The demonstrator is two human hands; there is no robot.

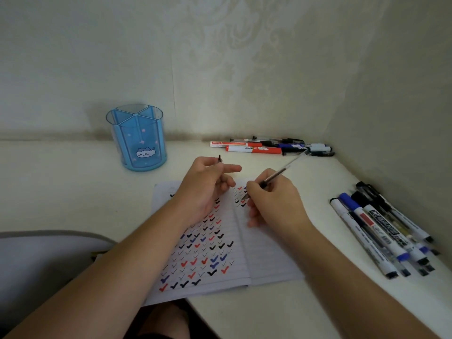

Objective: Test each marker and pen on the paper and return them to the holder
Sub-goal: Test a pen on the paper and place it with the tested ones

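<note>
Pale desk [73,192] in a wallpapered corner, pen tip down on the notebook [264,260].
My right hand [274,204] pinches the pen [281,171] near the top of the right page; I'd make one light tick in a free spot. My left hand [205,187] pinches what looks like its cap [219,158]; the holder [139,138] stands far left.

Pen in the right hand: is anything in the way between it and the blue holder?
Only the left hand, pinching a small dark cap, lies between the pen and the holder. Nothing else visible blocks the way, and the holder's compartments look empty.
</note>
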